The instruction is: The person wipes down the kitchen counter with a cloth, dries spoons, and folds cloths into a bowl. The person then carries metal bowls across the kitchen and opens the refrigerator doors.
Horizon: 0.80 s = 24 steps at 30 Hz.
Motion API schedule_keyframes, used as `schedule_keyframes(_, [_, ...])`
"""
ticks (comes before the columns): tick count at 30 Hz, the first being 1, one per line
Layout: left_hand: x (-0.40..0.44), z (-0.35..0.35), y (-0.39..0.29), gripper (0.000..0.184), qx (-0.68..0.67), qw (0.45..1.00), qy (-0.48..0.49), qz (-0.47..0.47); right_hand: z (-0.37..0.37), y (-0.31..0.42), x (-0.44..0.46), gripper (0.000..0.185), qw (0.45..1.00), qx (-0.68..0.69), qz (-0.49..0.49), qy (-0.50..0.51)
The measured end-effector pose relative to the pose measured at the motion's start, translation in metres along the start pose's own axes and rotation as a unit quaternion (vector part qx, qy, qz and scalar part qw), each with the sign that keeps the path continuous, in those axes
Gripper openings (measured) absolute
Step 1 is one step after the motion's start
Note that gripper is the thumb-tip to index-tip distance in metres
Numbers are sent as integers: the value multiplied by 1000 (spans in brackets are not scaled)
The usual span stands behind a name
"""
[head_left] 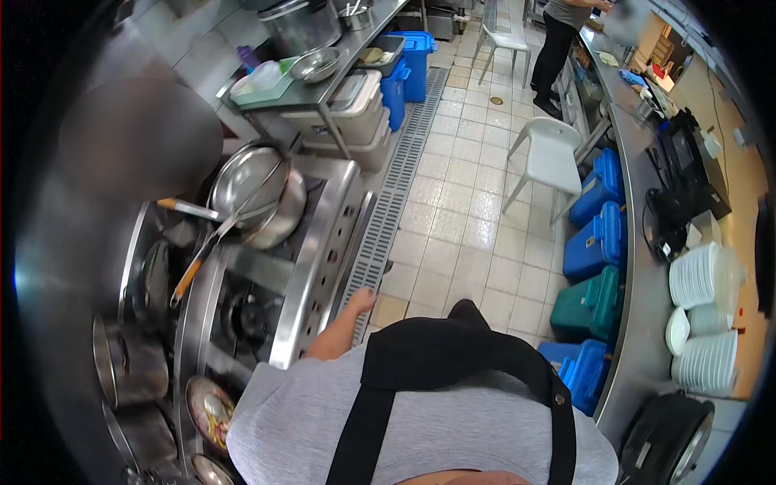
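My left hand [363, 301] hangs low beside my body, over the floor drain grate [396, 190] and just off the front of the steel stove [327, 242]. Its fingers point down and are mostly hidden from above, so I cannot tell whether they are curled; I see nothing held. My right hand is out of view. On the stove's far burner stands a metal pot [293, 212], with a long-handled wire strainer [246, 179] resting over it. The nearer burner [252, 314] has no pot on it. A pan with food pieces [212, 411] sits at lower left.
Steel pots [133, 368] line the left side. A steel counter [634, 323] with stacked white plates [693, 275] runs along the right, blue bins [594, 242] beneath. A white stool [546, 158] stands on the tiled floor, and another person [558, 48] is farther back.
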<state>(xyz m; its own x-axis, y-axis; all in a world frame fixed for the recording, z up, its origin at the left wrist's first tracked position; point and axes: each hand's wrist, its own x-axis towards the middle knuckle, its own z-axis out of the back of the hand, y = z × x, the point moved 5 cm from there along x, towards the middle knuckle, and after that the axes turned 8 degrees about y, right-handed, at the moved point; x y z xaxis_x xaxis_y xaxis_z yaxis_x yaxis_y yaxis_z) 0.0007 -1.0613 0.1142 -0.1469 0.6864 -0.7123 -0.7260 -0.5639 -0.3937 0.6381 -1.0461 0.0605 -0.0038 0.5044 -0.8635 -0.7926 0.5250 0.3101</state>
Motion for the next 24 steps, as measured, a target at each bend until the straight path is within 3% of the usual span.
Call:
schedule_keyframes(1, [61,30,-33,35,-92,990,-71,-73,12,7,18,26,1000,7,-16,6])
schedule_keyframes(4, [161,143,-166,37,-167,961,-102,-194,66,44,78,26,999,4,-45,17])
schedule_keyframes(8, [233,229,-252,30,-234,944,-154,-175,176,158,182,27,998,-60,3,9])
schedule_keyframes(12, [303,227,-227,36,-219,971,0,-97,329,375,333,27,942,-227,215,-122])
schedule_keyframes(14, [322,220,-191,43,-106,994,7,0,428,511,385,28,948,-143,213,-186])
schedule_keyframes(15, [341,210,-167,44,-82,996,9,42,469,578,409,29,904,-198,295,-239])
schedule_keyframes(16, [352,212,-157,43,-77,992,34,93,510,640,423,28,911,-142,294,-251])
schedule_keyframes(18, [385,228,-156,43,-77,978,102,162,572,745,446,22,874,-7,413,-257])
schedule_keyframes(21, [461,290,-194,42,-71,968,159,179,617,845,448,21,899,145,370,-184])
schedule_keyframes(24, [585,382,-252,41,-11,982,161,100,619,859,509,24,942,111,296,-113])
